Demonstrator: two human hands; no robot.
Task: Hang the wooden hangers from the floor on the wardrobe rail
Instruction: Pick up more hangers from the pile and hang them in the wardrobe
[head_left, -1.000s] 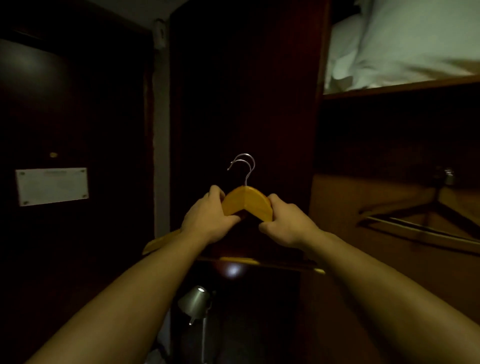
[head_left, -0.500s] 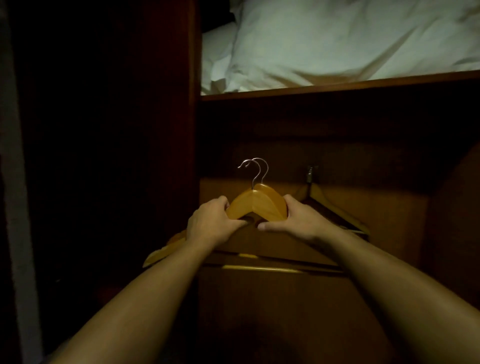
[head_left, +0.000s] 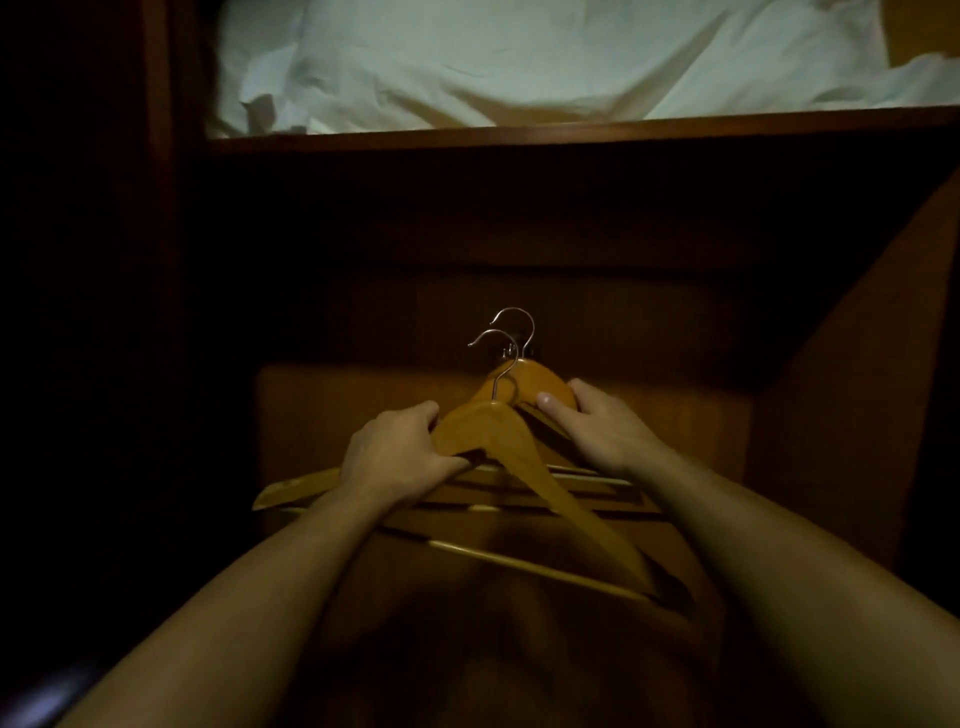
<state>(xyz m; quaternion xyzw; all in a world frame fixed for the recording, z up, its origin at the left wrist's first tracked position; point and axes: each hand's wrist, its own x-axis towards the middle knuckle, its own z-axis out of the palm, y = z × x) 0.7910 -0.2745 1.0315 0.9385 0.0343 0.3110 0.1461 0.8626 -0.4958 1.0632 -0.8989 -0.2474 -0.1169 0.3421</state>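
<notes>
I hold two wooden hangers with silver hooks in front of the open wardrobe. My left hand (head_left: 400, 457) grips the nearer hanger (head_left: 524, 467) at its left shoulder; that hanger's right arm slants down toward me. My right hand (head_left: 597, 426) grips the farther hanger (head_left: 524, 382) at its right shoulder, thumb on the front. Both hooks point up and stand slightly apart. The rail itself is lost in the dark band under the shelf. Behind the hooks a small metal fitting shows, possibly another hanging hanger.
A wooden shelf (head_left: 571, 130) runs across above, with white bedding (head_left: 519, 57) piled on it. The wardrobe's left wall (head_left: 171, 260) and slanted right side panel (head_left: 857, 364) close in the space. The lower part of the view is dark.
The view has swung right and closer into the wardrobe. The two hangers, held together before, have been pulled apart, the nearer one coming toward me and lower.
</notes>
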